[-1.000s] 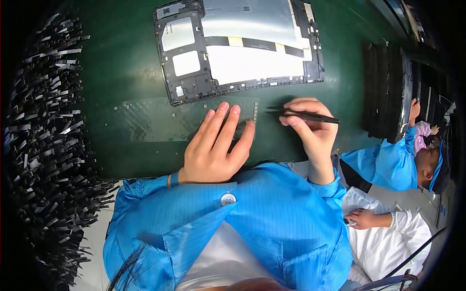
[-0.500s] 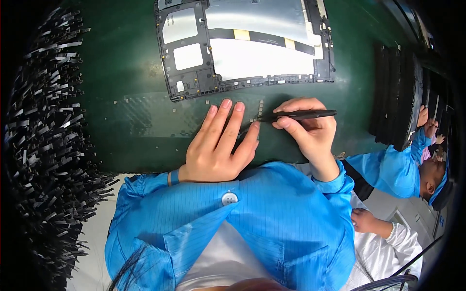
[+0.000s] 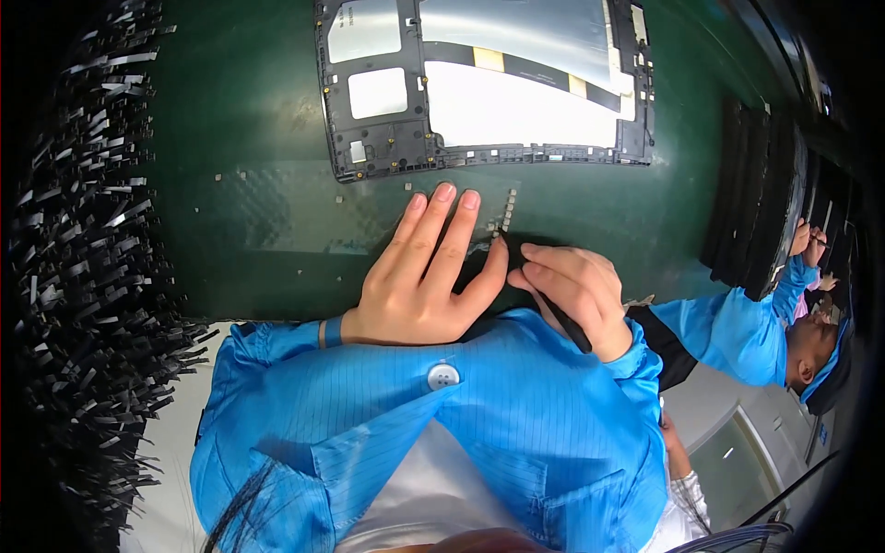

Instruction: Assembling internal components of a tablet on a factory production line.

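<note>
My left hand (image 3: 415,288) lies flat with fingers spread over a clear plastic sheet (image 3: 309,212) on the green table. Its thumb tip touches down beside a short row of small pale square pads (image 3: 510,210). Black tweezers (image 3: 570,327) are gripped in my right hand (image 3: 583,284), their back end slanting toward my body. The tips reach the lower end of the row, close to my left thumb; whether a pad is between them I cannot make out. Beyond my fingers lies a black device frame (image 3: 369,140) with a silver metal panel.
A dense heap of black and silver strips (image 3: 97,240) covers the left side. Dark panels (image 3: 742,194) stand stacked at the right. Farther right sits another person in a blue sleeve (image 3: 728,327). A few loose pads (image 3: 339,199) are scattered on the sheet.
My right hand has swung lower, and the tweezers have turned from nearly level to slanting toward me. My left hand stays almost in place. The view has shifted slightly.
</note>
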The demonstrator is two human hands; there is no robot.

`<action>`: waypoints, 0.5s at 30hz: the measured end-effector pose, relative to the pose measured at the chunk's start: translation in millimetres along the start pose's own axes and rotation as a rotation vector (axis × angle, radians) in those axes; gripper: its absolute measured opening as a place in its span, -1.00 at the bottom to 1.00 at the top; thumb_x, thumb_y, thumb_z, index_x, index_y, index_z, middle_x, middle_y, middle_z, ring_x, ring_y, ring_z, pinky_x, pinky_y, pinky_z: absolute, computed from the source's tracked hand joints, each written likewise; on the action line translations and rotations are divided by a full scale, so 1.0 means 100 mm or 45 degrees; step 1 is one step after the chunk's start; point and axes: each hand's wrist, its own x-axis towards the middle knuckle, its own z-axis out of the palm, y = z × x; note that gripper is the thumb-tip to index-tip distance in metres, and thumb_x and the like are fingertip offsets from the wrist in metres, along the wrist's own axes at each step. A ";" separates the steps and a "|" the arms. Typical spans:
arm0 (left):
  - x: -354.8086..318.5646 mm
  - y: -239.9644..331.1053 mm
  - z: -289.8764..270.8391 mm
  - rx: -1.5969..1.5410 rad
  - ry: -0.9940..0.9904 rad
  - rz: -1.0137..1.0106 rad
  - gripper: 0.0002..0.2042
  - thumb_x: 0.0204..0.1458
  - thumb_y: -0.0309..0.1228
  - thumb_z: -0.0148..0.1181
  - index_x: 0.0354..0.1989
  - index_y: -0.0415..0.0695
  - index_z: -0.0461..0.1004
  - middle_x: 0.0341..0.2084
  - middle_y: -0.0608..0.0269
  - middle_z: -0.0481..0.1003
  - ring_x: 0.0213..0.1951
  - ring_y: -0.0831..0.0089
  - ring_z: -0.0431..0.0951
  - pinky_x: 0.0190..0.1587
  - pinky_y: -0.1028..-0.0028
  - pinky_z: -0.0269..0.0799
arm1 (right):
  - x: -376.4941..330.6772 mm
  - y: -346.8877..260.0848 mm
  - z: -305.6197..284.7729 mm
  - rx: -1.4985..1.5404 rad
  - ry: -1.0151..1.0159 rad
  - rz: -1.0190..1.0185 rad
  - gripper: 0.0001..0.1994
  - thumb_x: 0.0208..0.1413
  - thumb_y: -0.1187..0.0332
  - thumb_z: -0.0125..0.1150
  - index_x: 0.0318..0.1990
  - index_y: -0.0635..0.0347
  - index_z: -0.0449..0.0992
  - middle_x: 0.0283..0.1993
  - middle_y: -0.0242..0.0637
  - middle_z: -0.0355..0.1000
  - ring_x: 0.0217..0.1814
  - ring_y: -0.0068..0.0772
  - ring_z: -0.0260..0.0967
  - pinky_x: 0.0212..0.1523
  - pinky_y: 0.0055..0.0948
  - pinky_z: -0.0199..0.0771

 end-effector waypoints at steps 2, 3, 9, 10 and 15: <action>0.00 0.00 -0.02 -0.024 -0.012 0.008 -0.78 -0.11 -0.31 0.26 -0.23 0.01 0.58 0.03 -0.06 0.41 0.10 -0.01 0.41 0.10 0.10 0.39 | 0.02 -0.05 -0.03 0.101 0.066 0.073 -0.72 -0.24 0.59 0.45 -0.34 0.32 0.47 -0.35 -0.03 0.50 -0.30 -0.13 0.54 -0.35 -0.37 0.56; 0.00 0.00 -0.02 -0.023 -0.008 0.004 -0.78 -0.11 -0.31 0.26 -0.23 0.01 0.58 0.03 -0.06 0.41 0.10 -0.01 0.41 0.10 0.10 0.39 | 0.01 -0.04 -0.05 0.217 0.122 0.190 -0.76 -0.19 0.56 0.44 -0.36 0.31 0.47 -0.35 -0.03 0.49 -0.30 -0.12 0.54 -0.35 -0.38 0.56; 0.00 0.00 -0.02 -0.077 0.030 -0.050 -0.76 -0.14 -0.32 0.26 -0.24 0.00 0.58 0.01 -0.04 0.43 0.10 0.00 0.40 0.12 0.10 0.36 | 0.55 0.28 -0.13 0.729 0.091 0.410 -0.77 -0.08 0.65 0.29 -0.25 0.36 0.40 -0.24 -0.07 0.45 -0.18 -0.26 0.43 -0.15 -0.42 0.44; 0.02 -0.03 -0.05 -0.072 0.031 -0.003 -0.76 -0.14 -0.33 0.25 -0.24 -0.01 0.58 -0.01 -0.02 0.44 0.08 0.02 0.42 0.11 0.11 0.37 | 0.65 0.32 -0.08 0.819 0.054 0.383 -0.78 -0.03 0.65 0.24 -0.22 0.35 0.38 -0.23 -0.09 0.42 -0.18 -0.29 0.42 -0.14 -0.42 0.44; -0.02 -0.04 -0.01 -0.078 0.065 0.042 -0.78 -0.10 -0.34 0.20 -0.25 -0.03 0.59 -0.12 0.08 0.49 0.00 0.12 0.48 0.08 0.14 0.41 | 0.75 0.41 0.00 0.881 0.002 0.368 -0.82 0.05 0.63 0.18 -0.19 0.35 0.35 -0.19 -0.09 0.39 -0.22 -0.38 0.40 -0.20 -0.48 0.46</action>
